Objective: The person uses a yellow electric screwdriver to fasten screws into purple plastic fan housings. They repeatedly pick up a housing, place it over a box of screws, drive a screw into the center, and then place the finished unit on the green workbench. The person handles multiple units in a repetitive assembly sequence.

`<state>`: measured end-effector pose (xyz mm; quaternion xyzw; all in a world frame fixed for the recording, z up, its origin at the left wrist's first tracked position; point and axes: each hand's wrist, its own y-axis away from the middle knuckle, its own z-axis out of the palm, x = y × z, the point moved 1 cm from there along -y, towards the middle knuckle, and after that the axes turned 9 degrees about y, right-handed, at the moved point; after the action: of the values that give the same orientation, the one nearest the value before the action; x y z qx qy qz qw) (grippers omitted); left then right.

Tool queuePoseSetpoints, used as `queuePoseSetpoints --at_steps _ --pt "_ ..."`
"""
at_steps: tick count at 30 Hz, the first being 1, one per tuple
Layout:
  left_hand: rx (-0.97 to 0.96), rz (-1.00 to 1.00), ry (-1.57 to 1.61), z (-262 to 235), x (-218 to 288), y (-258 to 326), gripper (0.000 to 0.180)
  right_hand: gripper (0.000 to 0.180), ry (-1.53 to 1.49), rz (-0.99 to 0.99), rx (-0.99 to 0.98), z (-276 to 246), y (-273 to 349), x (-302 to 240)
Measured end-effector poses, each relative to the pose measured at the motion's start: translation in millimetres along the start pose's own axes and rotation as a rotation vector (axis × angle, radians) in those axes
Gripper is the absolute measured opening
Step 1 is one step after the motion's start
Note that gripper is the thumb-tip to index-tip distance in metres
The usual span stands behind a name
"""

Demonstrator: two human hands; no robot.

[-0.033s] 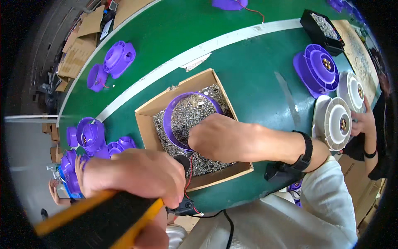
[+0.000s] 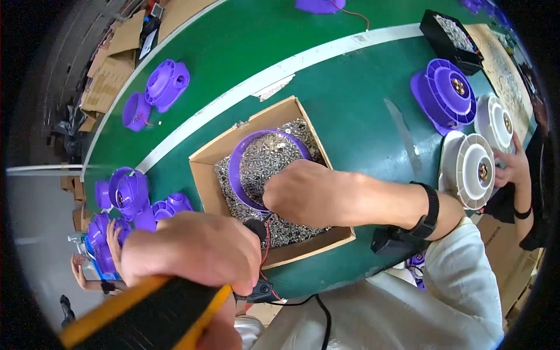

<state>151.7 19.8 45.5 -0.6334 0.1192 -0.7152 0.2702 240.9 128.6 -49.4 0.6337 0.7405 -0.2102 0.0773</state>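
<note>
A cardboard box (image 2: 268, 114) filled with small metal screws stands in front of me. In it sits a purple round plastic housing (image 2: 235, 169), its rim framing more screws. My right hand (image 2: 297, 192) is closed at the housing's near right rim, fingertips down and hidden. My left hand (image 2: 195, 248) is closed, slightly blurred, at the box's near left corner. It grips a black tool with orange edges (image 2: 146, 315), close to the camera; its exact kind is unclear. A round black end (image 2: 255, 226) shows past the left fingers, with a red wire (image 2: 267, 248) beside it.
White round housings (image 2: 475, 169) and a purple one (image 2: 446, 96) stand at right, by another person's hand (image 2: 514, 166). Behind them is a black bin of small parts (image 2: 452, 44). More purple housings (image 2: 129, 189) lie left, near another person's hand (image 2: 114, 239). A black cable (image 2: 326, 321) hangs below.
Barely any difference: the black and orange tool and my left hand have shifted slightly right. At far left, the other person's hands and arm have moved a little. My right hand stays at the housing.
</note>
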Motion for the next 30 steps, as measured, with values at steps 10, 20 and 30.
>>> queuePoseSetpoints --at_steps 10,20,30 --pt "-0.131 0.027 -0.010 7 -1 -7 0.041 0.015 -0.031 0.034 -0.157 -10 -7 3" --pt "0.035 -0.149 0.013 8 17 -2 0.049 0.015 -0.050 0.052 -0.177 -6 -10 4" --pt "0.236 0.205 -0.172 -17 55 13 0.051 0.023 -0.015 0.058 -0.312 -17 -10 -5"
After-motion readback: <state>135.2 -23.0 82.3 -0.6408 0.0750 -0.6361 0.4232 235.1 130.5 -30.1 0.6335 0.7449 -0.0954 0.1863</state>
